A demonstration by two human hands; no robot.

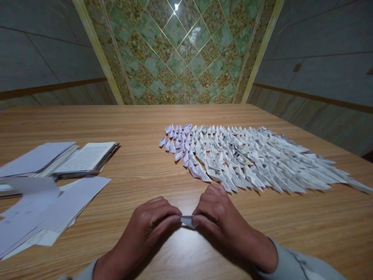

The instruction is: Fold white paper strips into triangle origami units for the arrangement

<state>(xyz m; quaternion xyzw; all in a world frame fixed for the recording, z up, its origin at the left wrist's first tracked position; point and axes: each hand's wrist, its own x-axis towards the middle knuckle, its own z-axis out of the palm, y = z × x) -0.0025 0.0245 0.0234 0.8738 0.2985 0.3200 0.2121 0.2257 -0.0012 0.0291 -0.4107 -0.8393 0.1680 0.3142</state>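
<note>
Between my two hands, just above the near part of the table, is a small folded piece of paper (187, 221). My left hand (153, 219) pinches its left end between thumb and fingers. Its right end is pinched the same way by my right hand (217, 212). Most of the paper is covered by my fingertips, so its full shape cannot be made out. Beyond my right hand lie rows of folded paper boats (233, 155), set close together; those at the left end are pale lilac, the others whitish with print.
Loose paper sheets (78, 198) lie at the left of the wooden table (140, 151). Behind them are a stack of plain paper (37, 155) and a printed stack (87, 157). A tiled wall (177, 54) rises past the table's far edge.
</note>
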